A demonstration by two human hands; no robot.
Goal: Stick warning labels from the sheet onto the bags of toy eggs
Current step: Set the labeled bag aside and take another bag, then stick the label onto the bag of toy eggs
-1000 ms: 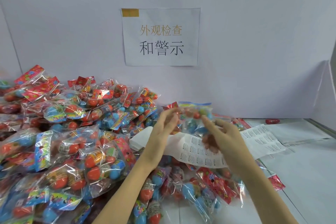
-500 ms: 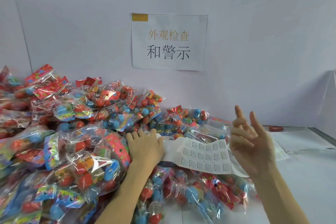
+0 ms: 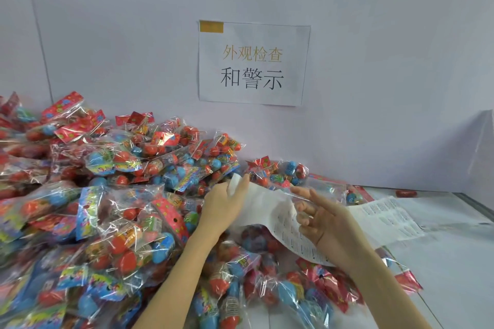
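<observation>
A big pile of clear bags of red and blue toy eggs covers the left and centre of the table. My left hand pinches the left edge of the white label sheet and holds it raised over the bags, so the sheet curls. My right hand hovers at the sheet's right part, index finger stretched out and the other fingers loosely bent, holding nothing. One bag of eggs lies just behind the sheet, near the wall.
A second label sheet lies flat to the right on the white table. A lone red egg sits at the back right. A paper sign hangs on the wall behind. More bags lie under my forearms.
A second ago both hands held a bag of eggs up; that bag is now down by the wall. My left hand went to the sheet and lifted its edge; my right hand came down beside it.
</observation>
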